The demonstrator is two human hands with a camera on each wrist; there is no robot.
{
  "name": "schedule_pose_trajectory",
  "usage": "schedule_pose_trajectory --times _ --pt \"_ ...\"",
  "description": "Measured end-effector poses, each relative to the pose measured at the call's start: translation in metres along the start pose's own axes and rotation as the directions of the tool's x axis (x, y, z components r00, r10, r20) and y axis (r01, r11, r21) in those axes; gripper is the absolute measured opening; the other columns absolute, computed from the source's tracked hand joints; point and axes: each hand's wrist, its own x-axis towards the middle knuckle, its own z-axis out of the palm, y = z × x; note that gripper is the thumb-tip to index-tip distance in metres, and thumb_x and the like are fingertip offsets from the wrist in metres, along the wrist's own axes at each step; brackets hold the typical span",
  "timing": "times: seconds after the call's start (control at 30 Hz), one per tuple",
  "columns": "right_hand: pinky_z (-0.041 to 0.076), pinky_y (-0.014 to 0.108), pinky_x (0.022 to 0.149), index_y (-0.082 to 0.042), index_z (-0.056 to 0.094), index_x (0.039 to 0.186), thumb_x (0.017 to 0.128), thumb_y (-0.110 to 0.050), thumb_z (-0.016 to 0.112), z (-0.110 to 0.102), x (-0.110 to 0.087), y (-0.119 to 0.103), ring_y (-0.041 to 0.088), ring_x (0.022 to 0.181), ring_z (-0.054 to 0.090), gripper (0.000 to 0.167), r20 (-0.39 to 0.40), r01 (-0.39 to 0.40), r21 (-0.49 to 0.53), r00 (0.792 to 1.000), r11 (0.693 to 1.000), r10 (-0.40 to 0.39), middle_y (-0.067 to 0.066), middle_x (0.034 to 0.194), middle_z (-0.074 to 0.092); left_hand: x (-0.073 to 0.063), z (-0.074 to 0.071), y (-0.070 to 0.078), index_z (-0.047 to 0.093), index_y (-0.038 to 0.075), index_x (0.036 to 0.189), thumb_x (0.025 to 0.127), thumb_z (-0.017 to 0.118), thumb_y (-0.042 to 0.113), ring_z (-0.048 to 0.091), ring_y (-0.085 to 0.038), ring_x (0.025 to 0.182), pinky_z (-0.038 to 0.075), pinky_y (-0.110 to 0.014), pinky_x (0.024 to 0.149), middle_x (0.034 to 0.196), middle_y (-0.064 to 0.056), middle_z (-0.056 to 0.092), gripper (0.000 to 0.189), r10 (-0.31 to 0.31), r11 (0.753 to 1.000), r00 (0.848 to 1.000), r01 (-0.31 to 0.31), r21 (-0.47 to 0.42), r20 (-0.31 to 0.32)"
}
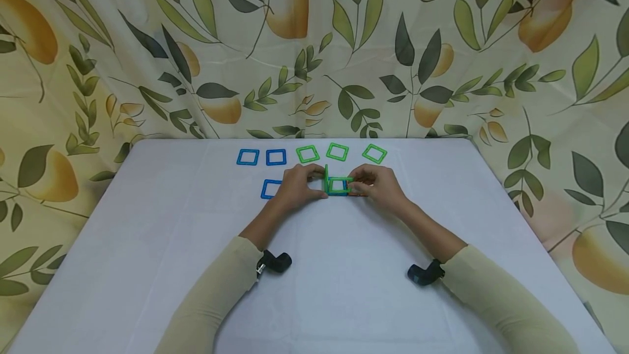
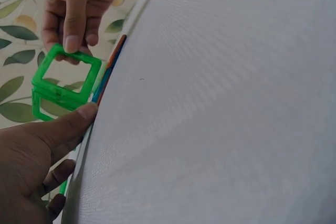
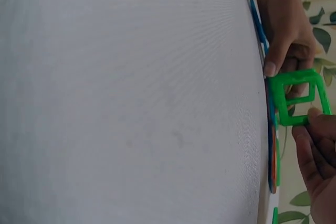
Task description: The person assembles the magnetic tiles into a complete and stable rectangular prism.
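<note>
Near the far side of the table, a green square tile frame (image 1: pixel 326 180) stands upright on flat blue and orange-red tiles, seen edge-on in the left wrist view (image 2: pixel 108 70). My left hand (image 1: pixel 295 187) is at its left side, fingers near the upper edge and thumb at the base. Between thumb and fingers, my right hand (image 1: pixel 378 184) pinches a second green square tile frame (image 1: pixel 339 179), raised on edge and meeting the first at a corner. In the right wrist view, the left thumb presses low by the base; its other fingers are partly hidden behind the green frames (image 3: pixel 283 100).
Behind the hands lie two blue square frames (image 1: pixel 248 157) (image 1: pixel 276 157) and three green ones (image 1: pixel 307 153) (image 1: pixel 337 152) (image 1: pixel 374 153). Another blue frame (image 1: pixel 269 189) is partly covered by the left hand. A patterned curtain (image 1: pixel 314 70) hangs past the white table's (image 1: pixel 334 288) far edge.
</note>
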Motion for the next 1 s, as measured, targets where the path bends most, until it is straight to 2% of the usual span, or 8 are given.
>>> schedule_pose_trajectory --times 0.43,0.73,0.87,1.0 --pt "0.054 0.02 0.069 0.0 0.076 0.106 0.092 -0.001 0.08 0.0028 -0.0016 0.0024 0.021 0.079 0.072 0.014 0.025 0.0 0.03 1.0 1.0 -0.001 0.01 0.096 0.077 -0.0011 0.0 0.0002 0.07 0.018 0.135 0.08 0.095 0.027 0.063 -0.02 0.117 0.04 -0.048 0.109 0.127 0.004 0.072 0.061 0.004 1.0 1.0 -0.004 0.019 -0.007" --pt "0.055 0.025 0.074 0.0 0.076 0.108 0.091 -0.002 0.081 0.005 -0.0014 0.0039 0.023 0.087 0.071 0.017 0.048 -0.004 -0.029 0.999 1.0 0.006 0.008 0.097 0.077 -0.0006 -0.0002 -0.001 0.07 0.018 0.136 0.08 0.095 0.032 0.06 -0.019 0.109 0.039 -0.048 0.103 0.125 0.003 0.071 0.063 0.036 0.998 0.999 -0.036 0.049 -0.012" --pt "0.056 0.025 0.075 0.0 0.077 0.107 0.091 -0.002 0.082 0.0067 -0.0021 0.0061 0.022 0.088 0.072 0.017 0.043 -0.014 -0.022 0.999 1.0 0.015 0.008 0.097 0.077 -0.0003 0.0004 -0.0011 0.07 0.017 0.134 0.079 0.095 0.035 0.06 -0.019 0.106 0.038 -0.048 0.102 0.125 0.003 0.072 0.063 0.05 0.996 0.999 -0.048 0.076 -0.02" --pt "0.057 0.024 0.075 0.0 0.077 0.106 0.09 -0.002 0.082 0.0075 -0.0024 0.0067 0.021 0.087 0.073 0.017 0.038 -0.021 -0.012 0.999 1.0 0.021 0.007 0.097 0.077 -0.0004 0.0012 -0.0013 0.071 0.017 0.133 0.079 0.095 0.035 0.062 -0.019 0.106 0.038 -0.049 0.103 0.124 0.003 0.072 0.062 0.044 0.997 0.999 -0.042 0.067 -0.03"
